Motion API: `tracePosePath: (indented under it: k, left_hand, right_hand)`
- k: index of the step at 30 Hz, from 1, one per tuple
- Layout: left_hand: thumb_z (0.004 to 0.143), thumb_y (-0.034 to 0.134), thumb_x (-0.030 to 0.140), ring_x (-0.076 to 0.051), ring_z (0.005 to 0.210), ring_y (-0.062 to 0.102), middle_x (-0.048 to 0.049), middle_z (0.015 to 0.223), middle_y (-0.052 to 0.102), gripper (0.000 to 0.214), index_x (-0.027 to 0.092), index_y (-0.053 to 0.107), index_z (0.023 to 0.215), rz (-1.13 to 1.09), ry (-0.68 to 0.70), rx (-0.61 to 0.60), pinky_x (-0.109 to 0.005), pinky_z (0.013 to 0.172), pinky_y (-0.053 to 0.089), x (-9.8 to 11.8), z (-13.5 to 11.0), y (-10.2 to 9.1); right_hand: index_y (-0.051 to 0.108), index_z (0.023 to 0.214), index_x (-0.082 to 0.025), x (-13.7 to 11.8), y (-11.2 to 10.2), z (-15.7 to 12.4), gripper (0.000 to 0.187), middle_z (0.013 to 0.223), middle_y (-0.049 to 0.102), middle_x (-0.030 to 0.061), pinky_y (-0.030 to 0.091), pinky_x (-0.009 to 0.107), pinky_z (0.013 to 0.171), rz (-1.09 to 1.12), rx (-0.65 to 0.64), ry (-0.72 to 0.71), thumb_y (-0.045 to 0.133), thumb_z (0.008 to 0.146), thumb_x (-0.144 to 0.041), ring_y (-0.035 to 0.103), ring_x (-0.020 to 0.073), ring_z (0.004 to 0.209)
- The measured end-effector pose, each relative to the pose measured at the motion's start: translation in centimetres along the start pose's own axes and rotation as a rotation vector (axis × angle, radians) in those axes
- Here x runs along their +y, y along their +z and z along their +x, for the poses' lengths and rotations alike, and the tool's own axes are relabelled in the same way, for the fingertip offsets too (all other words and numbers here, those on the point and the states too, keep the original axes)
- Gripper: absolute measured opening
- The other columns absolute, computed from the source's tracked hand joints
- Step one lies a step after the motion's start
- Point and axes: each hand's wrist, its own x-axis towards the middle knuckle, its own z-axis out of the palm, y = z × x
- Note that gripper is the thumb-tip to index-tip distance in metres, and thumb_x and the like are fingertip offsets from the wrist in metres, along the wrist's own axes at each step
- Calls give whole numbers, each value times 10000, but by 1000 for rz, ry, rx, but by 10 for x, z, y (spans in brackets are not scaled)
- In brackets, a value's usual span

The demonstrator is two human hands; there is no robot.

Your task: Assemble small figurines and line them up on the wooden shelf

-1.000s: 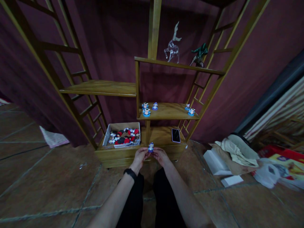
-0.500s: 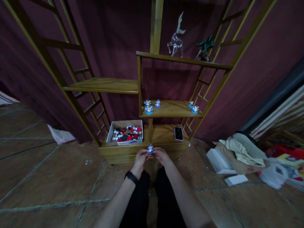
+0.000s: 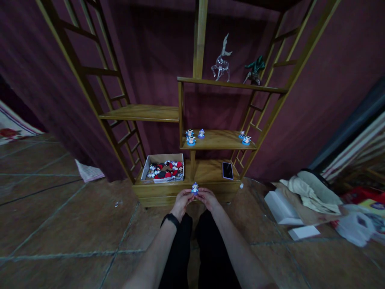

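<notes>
A small blue and white figurine [image 3: 195, 188] is pinched between the fingertips of my left hand [image 3: 181, 201] and my right hand [image 3: 208, 199], just in front of the low wooden shelf unit [image 3: 168, 188]. My left wrist wears a black band. Behind my hands, on the bottom shelf, a white box [image 3: 164, 171] holds several red, black and white figurines. Several blue figurines [image 3: 191, 137] stand on the middle shelf, with two more [image 3: 244, 138] at its right end.
A phone [image 3: 227, 170] lies on the bottom shelf at the right. A glass deer [image 3: 221, 60] and a green figure [image 3: 254, 69] stand on the top shelf. White boxes [image 3: 281, 202], cloth and bags lie on the tiled floor at right; a paper [image 3: 89, 172] lies at left.
My hands stay together on the figurine. The view has shifted, so the shelf unit and my hands sit a little further right in the picture.
</notes>
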Motion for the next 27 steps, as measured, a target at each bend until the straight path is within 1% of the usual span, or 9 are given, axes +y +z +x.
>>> tracePosePath:
  k: [4,7,9,13,18,24,27]
  left_hand:
    - [592,727,62,-104,645,634,-57,740,688,222,129,646,786,17,-79,-74,-206,662,504,-1,-1,2]
    - [600,725,58,-107,668,640,-61,758,691,218,132,646,789,19,-110,-98,-205,677,506,0,-1,4]
    - [604,724,58,-108,667,640,-62,754,690,215,133,646,790,23,-115,-94,-205,675,507,1,-1,5]
    - [606,725,62,-103,647,637,-59,734,688,215,133,647,793,47,-100,-51,-200,668,505,2,0,4]
    - [595,728,63,-86,586,618,-47,677,675,192,127,648,756,89,-87,-6,-170,597,484,1,3,2]
    - [603,725,87,-81,565,605,-43,665,667,163,128,649,741,91,-94,-9,-168,574,474,-3,7,3]
    - [606,725,97,-84,570,606,-41,667,663,164,133,644,745,82,-112,-9,-181,592,480,-5,7,5]
  right_hand:
    - [618,675,-151,-2,-6,-6,201,655,675,10,531,247,638,-3,31,-23,724,510,-107,650,141,647]
    - [621,709,-155,-2,-7,-5,204,658,679,16,527,240,613,-7,61,-36,723,534,-133,646,135,629]
    - [622,729,-156,-2,-7,-4,210,655,680,19,524,235,598,-14,63,-38,726,547,-149,642,130,609]
    - [616,731,-150,-1,-9,0,200,636,678,24,521,229,585,-36,38,-6,717,559,-143,639,127,585]
    - [601,703,-152,2,-11,7,173,634,678,19,528,233,605,-37,1,37,697,566,-108,649,133,608]
    - [579,679,-159,7,-10,13,132,601,666,16,542,248,597,-46,59,55,632,608,-61,645,132,580]
    - [584,685,-154,7,-12,14,132,600,666,22,547,248,600,-49,53,59,616,613,-49,644,132,577]
